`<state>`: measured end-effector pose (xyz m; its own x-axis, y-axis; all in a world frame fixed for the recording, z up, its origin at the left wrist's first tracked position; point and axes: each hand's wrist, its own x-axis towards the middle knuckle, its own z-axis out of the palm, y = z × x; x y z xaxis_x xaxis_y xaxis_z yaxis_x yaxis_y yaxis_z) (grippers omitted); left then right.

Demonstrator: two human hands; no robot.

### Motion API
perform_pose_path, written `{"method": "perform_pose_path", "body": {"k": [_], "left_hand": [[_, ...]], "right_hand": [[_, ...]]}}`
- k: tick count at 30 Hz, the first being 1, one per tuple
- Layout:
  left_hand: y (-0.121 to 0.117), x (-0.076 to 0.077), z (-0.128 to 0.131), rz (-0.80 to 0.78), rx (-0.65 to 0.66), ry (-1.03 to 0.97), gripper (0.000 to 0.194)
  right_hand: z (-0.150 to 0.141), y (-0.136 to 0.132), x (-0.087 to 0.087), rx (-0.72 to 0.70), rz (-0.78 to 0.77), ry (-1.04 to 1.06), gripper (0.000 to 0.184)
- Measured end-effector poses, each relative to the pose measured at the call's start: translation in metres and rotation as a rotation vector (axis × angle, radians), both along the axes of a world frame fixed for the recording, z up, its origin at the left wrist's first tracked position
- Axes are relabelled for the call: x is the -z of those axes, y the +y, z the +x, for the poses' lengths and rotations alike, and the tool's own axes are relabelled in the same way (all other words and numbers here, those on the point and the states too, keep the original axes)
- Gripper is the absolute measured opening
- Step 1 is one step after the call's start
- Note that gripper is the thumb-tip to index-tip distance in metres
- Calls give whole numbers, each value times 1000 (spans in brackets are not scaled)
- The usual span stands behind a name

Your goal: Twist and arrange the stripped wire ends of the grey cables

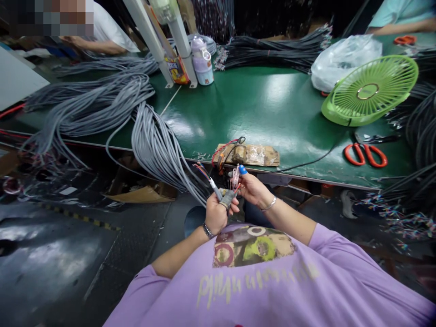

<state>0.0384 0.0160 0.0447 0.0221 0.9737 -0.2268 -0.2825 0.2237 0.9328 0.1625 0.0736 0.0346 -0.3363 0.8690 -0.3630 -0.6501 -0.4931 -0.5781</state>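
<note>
My left hand (pixel 215 215) is closed around a grey cable (pixel 215 190) near its stripped end, where thin coloured wires (pixel 202 171) fan out. The same hand also grips a grey, tape-wrapped piece (pixel 227 199) with fine wires at its top. Close beside it, my right hand (pixel 254 188) pinches thin wires (pixel 235 180) with a pale pinkish piece among them; their exact hold is too small to make out. A blue cover (pixel 242 170) sits on a digit of my right hand. Both hands are in front of the table's near edge.
A taped cardboard strip (pixel 259 155) lies at the edge of the green table (pixel 245 109). Grey cable bundles (pixel 153 141) hang off the left side. To the right are red-handled scissors (pixel 366 155), a green fan (pixel 369 91) and a plastic bag (pixel 344 61). A bottle (pixel 203 66) stands farther back.
</note>
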Motion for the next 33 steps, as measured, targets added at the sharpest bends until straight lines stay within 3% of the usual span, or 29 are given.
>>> {"method": "perform_pose_path", "body": {"k": [12,22,28,33], "left_hand": [[6,2,4,-59,30,4,27],[1,2,1,-62,22,6,30],[-5,7,-4,-35,29,25,31],[-7,9,-5,-18,31,36,31]], "right_hand": [[-1,5,0,29,-99,84,31],[0,-4,4,-35,-16,94,44],[10,-28,7,-145,101,-63,50],[15,-36,8,-141,127,-130,52]]}}
